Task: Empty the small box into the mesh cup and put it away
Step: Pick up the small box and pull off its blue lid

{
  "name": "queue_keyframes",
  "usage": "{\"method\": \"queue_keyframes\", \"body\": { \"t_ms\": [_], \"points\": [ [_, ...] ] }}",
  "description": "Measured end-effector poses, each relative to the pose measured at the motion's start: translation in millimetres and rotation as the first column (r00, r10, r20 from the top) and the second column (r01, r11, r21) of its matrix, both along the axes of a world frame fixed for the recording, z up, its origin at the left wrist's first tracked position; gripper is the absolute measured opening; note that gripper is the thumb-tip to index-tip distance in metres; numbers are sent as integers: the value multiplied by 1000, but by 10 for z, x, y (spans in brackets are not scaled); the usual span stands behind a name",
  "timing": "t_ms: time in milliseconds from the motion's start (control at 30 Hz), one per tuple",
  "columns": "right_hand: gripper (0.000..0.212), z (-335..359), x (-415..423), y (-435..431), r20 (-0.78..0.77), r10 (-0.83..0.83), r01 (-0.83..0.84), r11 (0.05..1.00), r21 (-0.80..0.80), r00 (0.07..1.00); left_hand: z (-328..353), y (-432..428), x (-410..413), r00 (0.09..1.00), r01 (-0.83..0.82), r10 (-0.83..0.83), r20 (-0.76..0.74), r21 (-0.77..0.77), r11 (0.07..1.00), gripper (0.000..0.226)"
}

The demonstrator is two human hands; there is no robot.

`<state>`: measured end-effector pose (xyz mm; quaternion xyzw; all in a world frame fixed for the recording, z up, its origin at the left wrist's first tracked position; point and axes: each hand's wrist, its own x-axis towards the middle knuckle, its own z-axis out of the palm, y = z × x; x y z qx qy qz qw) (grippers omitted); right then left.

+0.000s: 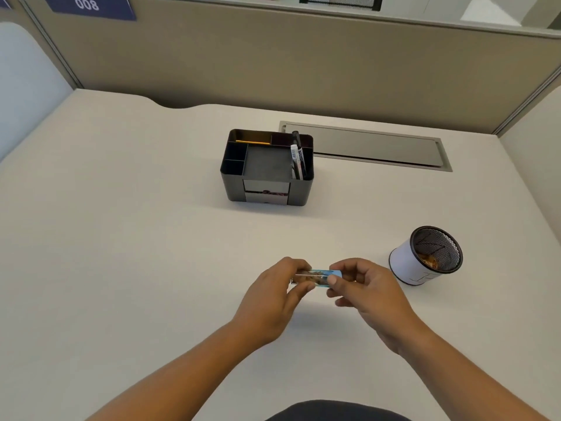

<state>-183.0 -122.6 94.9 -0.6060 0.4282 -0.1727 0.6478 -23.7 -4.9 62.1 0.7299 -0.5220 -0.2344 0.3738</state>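
A small clear box (pixel 315 277) with a blue edge and brownish contents is held just above the desk at centre front. My left hand (pixel 273 302) pinches its left end and my right hand (pixel 364 293) pinches its right end. The mesh cup (pixel 425 256), black mesh with a white wrap, stands to the right of my hands and tilts toward the camera; some brownish small items lie inside it.
A black desk organiser (pixel 267 168) with pens, a pencil and small front drawers stands behind my hands at mid-desk. A grey cable hatch (pixel 373 147) is set into the desk behind it. Beige partition walls (pixel 273 62) close off the back and right.
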Motion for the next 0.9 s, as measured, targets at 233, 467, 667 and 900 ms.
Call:
{"method": "queue_keyframes", "body": {
  "t_ms": [233, 467, 667, 900],
  "points": [
    [10, 445, -35, 202, 93, 22, -13, 995, -97, 995, 465, 85, -175, 983, 76, -62, 175, -78, 994, 40],
    [20, 941, -190, 326, 65, 109, -69, 895, -441, 992, 800, 137, -321, 950, 105, -143, -276, -148, 983, 28],
    [14, 1261, -299, 450, 2, 207, -142, 677, -722, 978, 998, 259, -380, 845, 191, -262, -466, -196, 962, 26],
    [18, 1444, -330, 501, -62, 294, -204, 482, -852, 954, 1149, 330, -410, 657, 261, -403, -638, -309, 915, 22]
  ]
}}
